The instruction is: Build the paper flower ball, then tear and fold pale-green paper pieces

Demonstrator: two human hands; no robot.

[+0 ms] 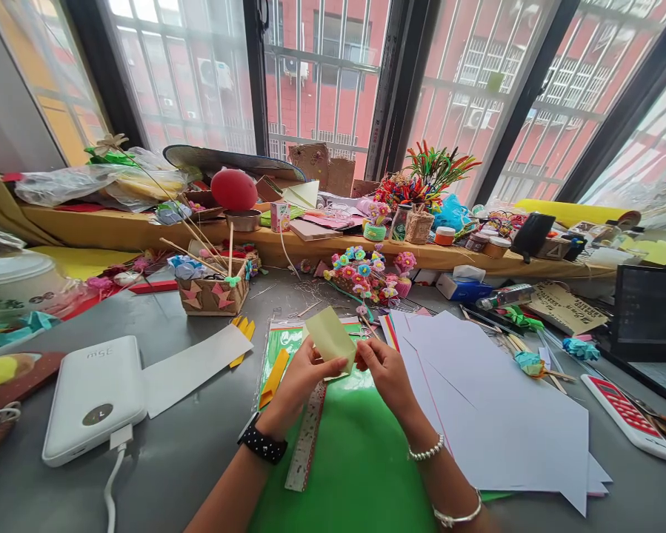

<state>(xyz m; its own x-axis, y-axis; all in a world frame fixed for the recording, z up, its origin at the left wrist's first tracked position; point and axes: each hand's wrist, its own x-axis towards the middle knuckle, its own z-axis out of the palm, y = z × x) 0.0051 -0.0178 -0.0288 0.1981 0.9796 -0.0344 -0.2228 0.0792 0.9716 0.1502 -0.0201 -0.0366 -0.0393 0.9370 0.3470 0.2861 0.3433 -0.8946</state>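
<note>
A small pale yellow-green piece of paper [329, 337] is held up over the green sheet [360, 451]. My left hand [309, 370] grips it, with the thumb across its lower part. At the paper's right corner, the fingers of my right hand [382, 370] are pinched together; whether they hold the corner itself is hard to see. Beneath my left hand lies a ruler [306, 440], partly covered at its upper end. A folded yellow paper strip [274, 376] rests left of my left hand. Scissors [361, 333] lie just behind my right hand, partly hidden.
A stack of white paper [504, 400] spreads to the right, near a red-and-white calculator [630, 418]. On the left are a white power bank [96, 400] with a cable, a white paper strip [199, 370] and a decorated box [213, 296]. Craft flowers [360, 274] stand behind.
</note>
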